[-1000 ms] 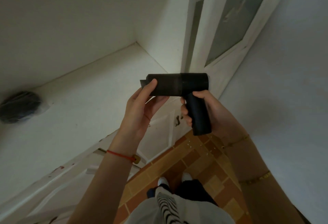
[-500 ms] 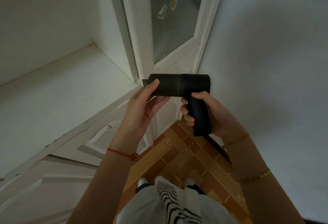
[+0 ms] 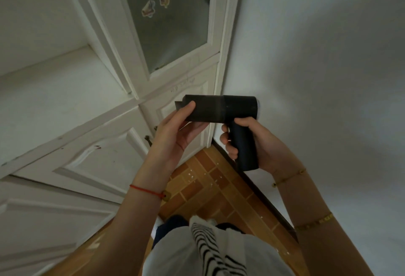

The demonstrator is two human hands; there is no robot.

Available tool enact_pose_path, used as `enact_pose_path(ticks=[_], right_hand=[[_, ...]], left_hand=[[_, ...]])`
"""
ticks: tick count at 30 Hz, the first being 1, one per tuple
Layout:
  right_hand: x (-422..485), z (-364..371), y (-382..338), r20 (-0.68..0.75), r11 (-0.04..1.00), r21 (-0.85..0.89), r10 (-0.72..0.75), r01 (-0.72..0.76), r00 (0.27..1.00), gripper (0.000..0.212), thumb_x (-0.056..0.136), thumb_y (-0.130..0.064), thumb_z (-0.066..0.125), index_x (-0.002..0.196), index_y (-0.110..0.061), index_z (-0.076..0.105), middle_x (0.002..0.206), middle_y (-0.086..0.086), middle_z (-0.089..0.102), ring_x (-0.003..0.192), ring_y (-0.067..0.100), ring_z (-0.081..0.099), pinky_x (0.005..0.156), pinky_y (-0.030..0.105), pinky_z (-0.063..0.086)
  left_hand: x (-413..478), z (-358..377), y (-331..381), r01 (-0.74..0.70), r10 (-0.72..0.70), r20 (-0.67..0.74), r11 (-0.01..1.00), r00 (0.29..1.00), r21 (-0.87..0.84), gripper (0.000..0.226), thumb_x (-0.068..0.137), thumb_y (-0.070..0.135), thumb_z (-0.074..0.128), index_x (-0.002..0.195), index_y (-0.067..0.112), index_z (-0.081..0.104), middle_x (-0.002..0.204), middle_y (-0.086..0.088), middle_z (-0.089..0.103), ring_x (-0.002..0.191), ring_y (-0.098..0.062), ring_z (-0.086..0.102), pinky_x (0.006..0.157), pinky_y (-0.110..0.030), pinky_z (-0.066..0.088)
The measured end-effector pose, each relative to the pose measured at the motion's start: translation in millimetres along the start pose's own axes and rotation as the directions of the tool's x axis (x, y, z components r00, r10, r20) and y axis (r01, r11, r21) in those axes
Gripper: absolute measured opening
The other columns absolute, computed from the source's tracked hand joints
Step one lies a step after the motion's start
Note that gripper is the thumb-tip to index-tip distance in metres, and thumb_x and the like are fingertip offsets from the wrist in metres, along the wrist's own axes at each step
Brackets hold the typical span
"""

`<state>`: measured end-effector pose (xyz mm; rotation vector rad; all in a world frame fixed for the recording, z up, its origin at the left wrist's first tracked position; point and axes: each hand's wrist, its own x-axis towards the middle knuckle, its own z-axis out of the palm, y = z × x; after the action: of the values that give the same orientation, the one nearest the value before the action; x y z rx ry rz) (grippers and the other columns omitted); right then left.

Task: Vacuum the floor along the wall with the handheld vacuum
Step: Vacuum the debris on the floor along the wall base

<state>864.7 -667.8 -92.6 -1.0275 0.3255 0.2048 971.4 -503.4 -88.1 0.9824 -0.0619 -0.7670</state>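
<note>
I hold a black pistol-shaped handheld vacuum at chest height, its barrel level and its nozzle pointing left. My right hand is wrapped around the vacuum's handle. My left hand cups the nozzle end from below, thumb on the barrel's side. Far below, the brown tiled floor carries small white crumbs. It meets the white wall on the right along a dark skirting strip.
A white cabinet with panelled lower doors stands on the left, with a shelf ledge above them. A glazed upper door with two stickers fills the corner. My feet and striped clothing are at the bottom.
The view has swung right and down: the corner, the glazed door and more floor with crumbs have come into sight. Both hands keep the same hold on the vacuum.
</note>
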Motion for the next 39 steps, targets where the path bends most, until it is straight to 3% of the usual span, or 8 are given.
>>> enact_pose_path(ticks=[14,29,39], right_hand=[[-13,-31,1,-0.019,0.998,0.059,0.035,-0.034,0.999,0.024,0.088,-0.034,0.052,0.093,-0.011,0.053,0.075,0.003,0.060,0.062,0.014,0.055,0.063,0.025,0.049],[7,-36,1,-0.023,0.993,0.090,0.080,-0.078,0.996,0.021,0.083,-0.037,0.059,0.084,-0.017,0.054,0.074,-0.002,0.058,0.057,0.009,0.052,0.061,0.023,0.043],[29,-54,-10,-0.079,0.986,0.155,0.080,-0.067,0.994,0.019,0.089,-0.031,0.058,0.081,-0.014,0.056,0.065,-0.003,0.054,0.054,0.008,0.052,0.055,0.019,0.048]], left_hand=[[6,28,-14,0.072,-0.073,0.023,0.996,0.997,0.050,0.023,0.091,0.021,0.063,0.109,0.009,0.069,0.110,-0.012,0.073,0.112,-0.025,0.067,0.096,-0.032,0.054],[27,21,-10,0.072,-0.076,0.045,0.994,0.996,0.087,0.030,0.090,0.024,0.063,0.115,0.008,0.066,0.113,-0.013,0.070,0.112,-0.026,0.067,0.097,-0.033,0.053],[67,24,-19,0.104,-0.107,0.023,0.990,0.994,0.100,0.034,0.089,0.025,0.064,0.118,0.007,0.064,0.120,-0.015,0.067,0.113,-0.026,0.066,0.099,-0.035,0.052]])
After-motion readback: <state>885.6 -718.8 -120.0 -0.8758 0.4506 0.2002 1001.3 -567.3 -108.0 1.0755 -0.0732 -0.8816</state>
